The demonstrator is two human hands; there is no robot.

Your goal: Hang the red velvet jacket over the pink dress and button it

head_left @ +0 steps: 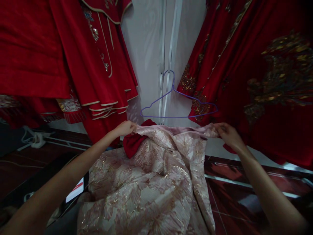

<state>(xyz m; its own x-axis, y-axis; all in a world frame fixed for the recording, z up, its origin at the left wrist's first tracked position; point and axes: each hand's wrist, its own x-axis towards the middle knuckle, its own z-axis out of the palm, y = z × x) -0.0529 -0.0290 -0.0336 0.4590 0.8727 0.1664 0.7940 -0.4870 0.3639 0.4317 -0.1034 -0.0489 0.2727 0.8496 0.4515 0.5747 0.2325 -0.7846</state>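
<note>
Light is running dim; embroidery (281, 73) beyond the right hand (228, 136) is blurring; brocade (156, 192) below-left of that hand is glinting.

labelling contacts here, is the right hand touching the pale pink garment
Touching: the head view shows the right hand pinching the pale pink garment at the right end of its upper edge.

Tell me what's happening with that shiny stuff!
A person is holding up a shiny pale pink-and-gold garment by its top edge, the left hand gripping one end and the right hand the other. The edge is stretched out between the two hands. A purple hanger hangs just beyond it, and the garment is not on it. Red clothes hang on both sides.
</note>
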